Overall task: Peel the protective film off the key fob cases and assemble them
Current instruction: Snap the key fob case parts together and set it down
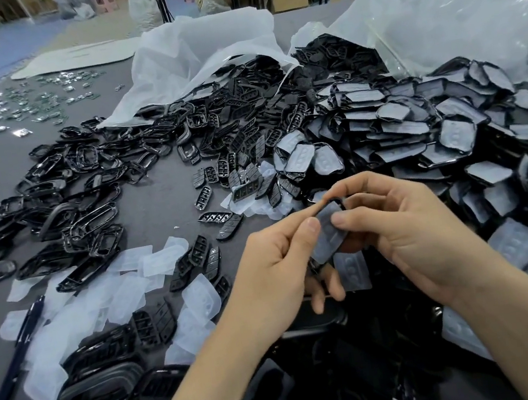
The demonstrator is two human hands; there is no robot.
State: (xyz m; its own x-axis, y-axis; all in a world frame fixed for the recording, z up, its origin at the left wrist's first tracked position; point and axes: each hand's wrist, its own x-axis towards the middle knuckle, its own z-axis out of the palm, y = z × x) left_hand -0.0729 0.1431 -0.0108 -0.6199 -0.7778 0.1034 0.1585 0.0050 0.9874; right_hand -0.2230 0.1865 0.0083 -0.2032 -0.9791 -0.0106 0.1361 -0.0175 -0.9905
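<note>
Both hands are up over the grey table (155, 211). The left hand (278, 265) and right hand (409, 230) meet on 1 film-covered key fob case (329, 238), held tilted between them. The left thumb and forefinger pinch its left edge. The right thumb presses its face and the right forefinger curls over the top, so all 4 digits are clamped on that 1 case.

Beyond the fingertips, a white bag (201, 52) lies open-mouthed, spilling black frames (89, 221) and button pads (246, 134) toward the hands. Beyond and right of the right fingers, a clear plastic bag (452, 4) pours out a heap of film-covered cases (415, 131) that reaches the right wrist. Left of the left fingers, peeled films (132, 286) lie scattered among more black parts. Well left of those lies a dark pen (22, 349).
</note>
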